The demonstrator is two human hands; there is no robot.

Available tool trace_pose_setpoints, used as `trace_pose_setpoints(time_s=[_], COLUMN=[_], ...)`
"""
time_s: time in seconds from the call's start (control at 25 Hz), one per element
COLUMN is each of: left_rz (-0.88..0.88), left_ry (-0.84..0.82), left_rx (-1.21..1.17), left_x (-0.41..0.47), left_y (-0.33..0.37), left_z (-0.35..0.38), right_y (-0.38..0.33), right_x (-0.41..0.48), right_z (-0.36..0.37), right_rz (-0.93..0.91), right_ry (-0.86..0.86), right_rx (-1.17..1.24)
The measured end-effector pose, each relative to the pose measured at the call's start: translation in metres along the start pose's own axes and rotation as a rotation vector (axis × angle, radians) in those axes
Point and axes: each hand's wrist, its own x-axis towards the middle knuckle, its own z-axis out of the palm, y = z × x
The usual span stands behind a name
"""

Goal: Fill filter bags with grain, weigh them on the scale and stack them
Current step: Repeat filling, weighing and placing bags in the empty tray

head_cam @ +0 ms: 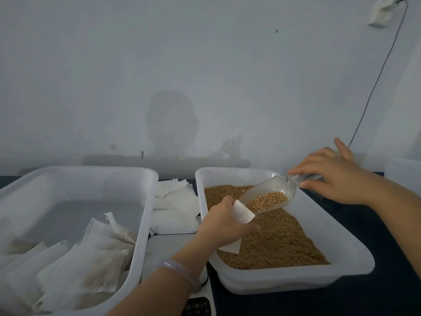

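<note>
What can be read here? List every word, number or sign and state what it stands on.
"M": on the dark button panel of the scale, faint.
"T": same panel, right of the "M".
Power symbol: same panel, left of the "M".
Small marks under these buttons: too blurred to read.
No other text shows.

Two tubs – one scoop – one scale.

The scoop is formed of clear, glossy plastic. The filter bag is made of thin, matt white fabric.
</note>
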Motion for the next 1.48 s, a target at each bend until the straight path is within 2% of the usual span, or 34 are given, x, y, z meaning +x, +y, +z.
trace_pose_setpoints(time_s=[0.36, 0.52, 0.72, 0.8, 0.88, 0.96, 1.12, 1.32, 1.4, 1.48], left_rz=[0.000, -0.006, -0.025, -0.018, -0.016, -0.010, 0.011, 0.007, 0.003, 0.005], left_ry=[0.010, 0.044, 0.066, 0.086, 0.110, 0.126, 0.144, 0.144, 0.146, 0.141], left_rx=[0.086, 0.033, -0.001, -0.033, -0.091, -0.152, -0.196, -0.232, -0.241, -0.240], left_x=[-0.001, -0.002, -0.003, -0.004, -0.004, -0.005, -0.005, -0.004, -0.004, -0.004], left_y=[0.000, 0.002, 0.002, 0.002, 0.002, 0.000, -0.004, -0.005, -0.006, -0.006], left_z=[0.003, 0.003, 0.003, 0.003, 0.002, 0.001, 0.002, 0.001, 0.000, 0.000], right_y=[-0.005, -0.007, -0.010, -0.003, 0.005, 0.005, -0.033, -0.035, -0.022, -0.008], right_x=[0.003, 0.001, 0.000, 0.000, 0.000, -0.004, -0.025, -0.030, -0.032, -0.034], right_z=[-0.006, -0.006, -0.002, 0.001, 0.007, 0.027, 0.093, 0.111, 0.101, 0.089], right_rz=[-0.031, -0.054, -0.109, -0.071, 0.081, 0.195, 0.108, 0.095, 0.129, 0.168], right_ry=[0.096, 0.123, 0.243, 0.266, 0.194, 0.044, -0.229, -0.284, -0.259, -0.220], right_rx=[-0.083, -0.080, -0.090, -0.063, -0.037, -0.041, 0.120, 0.390, 0.402, 0.309])
